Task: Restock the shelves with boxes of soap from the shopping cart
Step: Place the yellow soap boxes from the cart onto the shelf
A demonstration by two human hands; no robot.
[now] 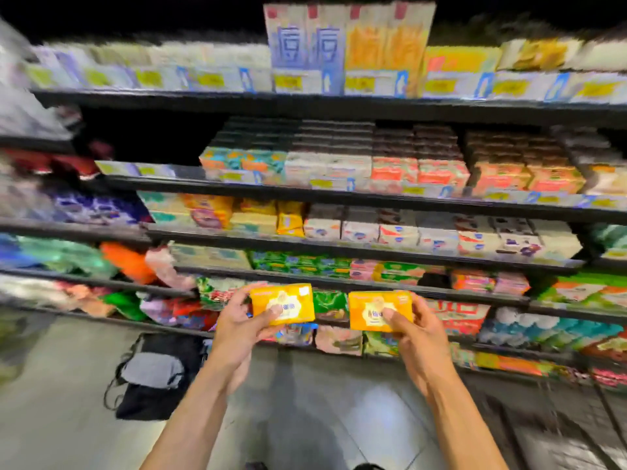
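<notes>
1. Bag point(152, 374): black and grey, slumped on the floor at the foot of the shelving. Not part of the job.

2. Left hand point(237, 330): raised before the lower shelves, thumb across the front of a box, fingers curled behind it.

3. Left box point(283, 303): yellow-orange soap carton, held broad face toward the camera, tilted a little. Judged light, stiff cardboard with a solid bar inside. The corners may dent if squeezed, and a glossy print could be slick.

4. Right box point(378, 310): same pattern, held level, near its twin but not touching. Best taken across the short edges, or thumb on the face and fingers at the back, as here.

5. Right hand point(417, 334): thumb pressed on the box front, fingers wrapped behind.

6. Shelves point(475, 212): dark rails, several tiers, packed with blurred cartons and packets. Print unreadable. Which gap suits these boxes cannot be told.

7. Cart point(559, 418): dark wire frame at the lower right, heavily blurred, contents not made out.
</notes>
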